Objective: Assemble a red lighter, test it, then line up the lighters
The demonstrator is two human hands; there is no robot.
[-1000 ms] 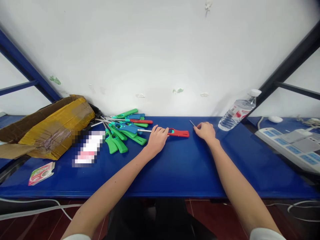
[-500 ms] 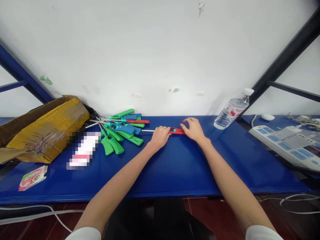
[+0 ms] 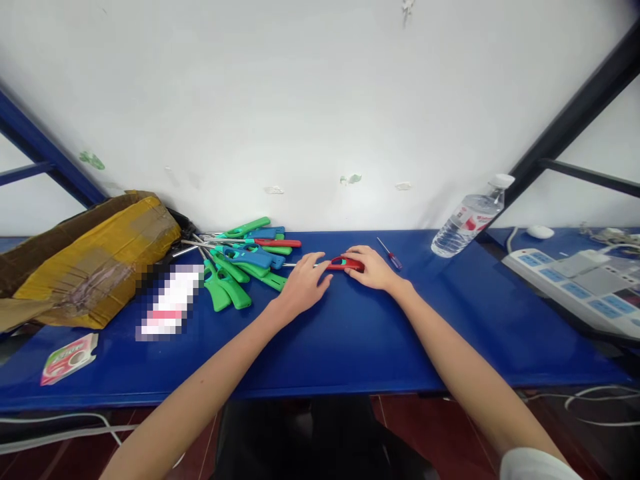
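A red long-nosed lighter lies across the blue table, its metal nozzle pointing left. My right hand is closed round the lighter's handle end. Over the nozzle side, my left hand has its fingers apart and grips nothing; whether a fingertip touches the lighter I cannot tell. Behind my right hand lies a small screwdriver, shaft toward the wall. To the left of my left hand sits a pile of lighters with green handles, blue handles and a red handle.
At the left stand a taped cardboard box and a torn carton piece. A blurred white patch lies near the pile. A water bottle stands right of the screwdriver, with a power strip beyond the frame post.
My right hand has moved left onto the lighter's handle, and the screwdriver now shows. My left hand has let go of the lighter, shifted slightly left and spread its fingers.
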